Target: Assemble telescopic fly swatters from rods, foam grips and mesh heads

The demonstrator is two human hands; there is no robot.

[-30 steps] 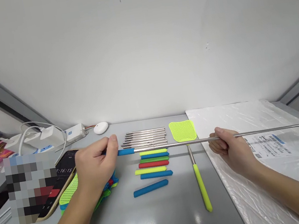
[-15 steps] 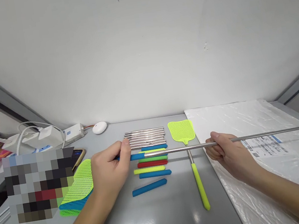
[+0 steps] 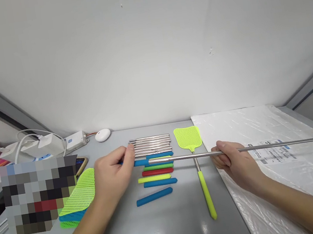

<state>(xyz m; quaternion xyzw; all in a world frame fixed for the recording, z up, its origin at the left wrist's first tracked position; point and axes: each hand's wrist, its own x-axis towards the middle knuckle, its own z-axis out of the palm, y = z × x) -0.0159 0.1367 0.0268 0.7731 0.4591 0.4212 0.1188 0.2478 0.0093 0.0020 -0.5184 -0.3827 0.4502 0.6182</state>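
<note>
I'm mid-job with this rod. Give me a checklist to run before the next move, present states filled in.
1. Left hand closed on blue grip: ok.
2. Right hand closed on steel rod: ok.
3. Whole steel rod in view: not ok; it reaches the picture's right edge.
4. Blue grip fully seated: cannot tell; the left hand hides part.
5. Steel rod clear of yellow-green fly swatter: cannot tell; it crosses over the swatter's shaft in this view.
</note>
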